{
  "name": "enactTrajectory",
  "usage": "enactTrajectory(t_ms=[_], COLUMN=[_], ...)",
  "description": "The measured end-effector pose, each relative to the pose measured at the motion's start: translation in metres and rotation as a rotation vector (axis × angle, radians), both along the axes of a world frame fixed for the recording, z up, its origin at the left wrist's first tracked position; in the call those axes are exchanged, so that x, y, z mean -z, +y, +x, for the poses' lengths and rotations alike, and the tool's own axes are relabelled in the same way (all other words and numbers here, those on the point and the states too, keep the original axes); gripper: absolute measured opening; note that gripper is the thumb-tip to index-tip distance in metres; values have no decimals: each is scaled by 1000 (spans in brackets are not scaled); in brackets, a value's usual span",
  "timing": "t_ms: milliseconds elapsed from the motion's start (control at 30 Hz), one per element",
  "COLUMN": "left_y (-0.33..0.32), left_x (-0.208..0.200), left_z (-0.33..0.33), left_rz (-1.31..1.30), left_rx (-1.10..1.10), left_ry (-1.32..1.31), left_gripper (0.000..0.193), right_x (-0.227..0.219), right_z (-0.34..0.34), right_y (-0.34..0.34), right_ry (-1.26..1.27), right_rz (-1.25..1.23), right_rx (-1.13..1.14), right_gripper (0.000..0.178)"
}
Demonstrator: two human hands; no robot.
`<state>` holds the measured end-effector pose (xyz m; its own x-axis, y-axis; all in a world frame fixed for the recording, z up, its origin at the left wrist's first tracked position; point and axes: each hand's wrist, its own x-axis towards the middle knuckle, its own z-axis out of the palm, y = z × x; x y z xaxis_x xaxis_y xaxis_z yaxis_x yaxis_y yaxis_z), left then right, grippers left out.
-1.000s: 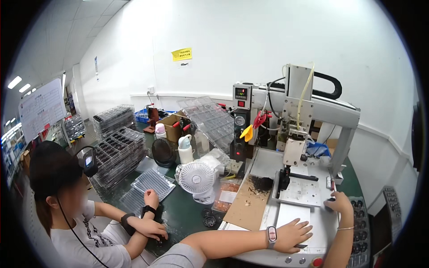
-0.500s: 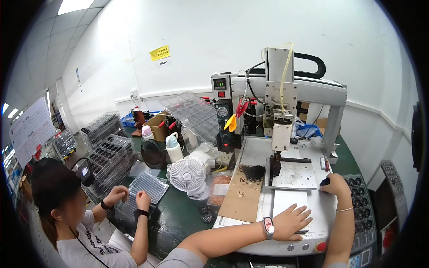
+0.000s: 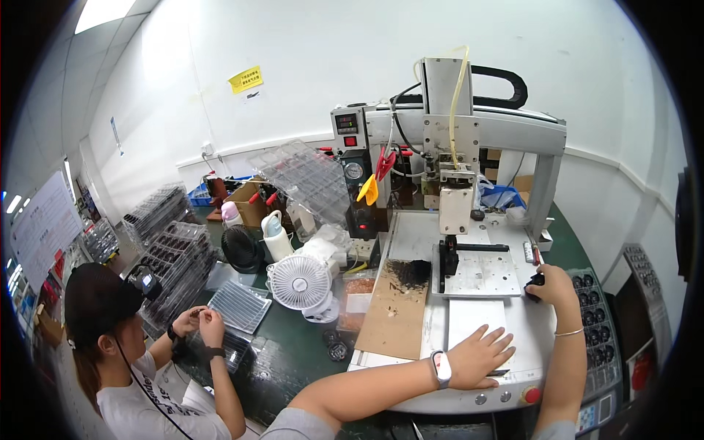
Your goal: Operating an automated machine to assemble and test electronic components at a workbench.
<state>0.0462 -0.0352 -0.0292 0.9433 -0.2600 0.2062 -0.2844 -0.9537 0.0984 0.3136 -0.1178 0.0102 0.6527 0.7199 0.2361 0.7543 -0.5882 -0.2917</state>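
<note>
Right hand [image 3: 555,286]: grip closed round a black part [image 3: 537,283], just right of the metal plate [image 3: 484,276], not yet on it. Left hand [image 3: 478,358]: splayed, grip released, over the machine bed [image 3: 526,339]. Tray [image 3: 601,375] at right carries black round parts [image 3: 591,318]; whether finished, cannot tell.

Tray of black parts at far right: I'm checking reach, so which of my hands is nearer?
Right. The right hand, gripping a small black object, is just left of the tray; the left hand lies farther left, open.
</note>
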Motion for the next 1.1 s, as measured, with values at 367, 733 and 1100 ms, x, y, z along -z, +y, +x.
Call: enactTrajectory(t_ms=[367, 733, 1100], left_y=[2, 3, 101], left_x=[-2, -24, -28], left_z=[-2, -2, 10], left_rz=[14, -92, -523], left_rx=[6, -13, -778], left_ry=[23, -142, -637], left_gripper=[79, 42, 34], right_x=[-1, 1, -4], right_z=[-4, -29, -107], right_y=[9, 25, 54], right_ry=[-67, -171, -21], right_rz=[69, 323, 269], right_rx=[28, -328, -787], right_gripper=[47, 53, 48])
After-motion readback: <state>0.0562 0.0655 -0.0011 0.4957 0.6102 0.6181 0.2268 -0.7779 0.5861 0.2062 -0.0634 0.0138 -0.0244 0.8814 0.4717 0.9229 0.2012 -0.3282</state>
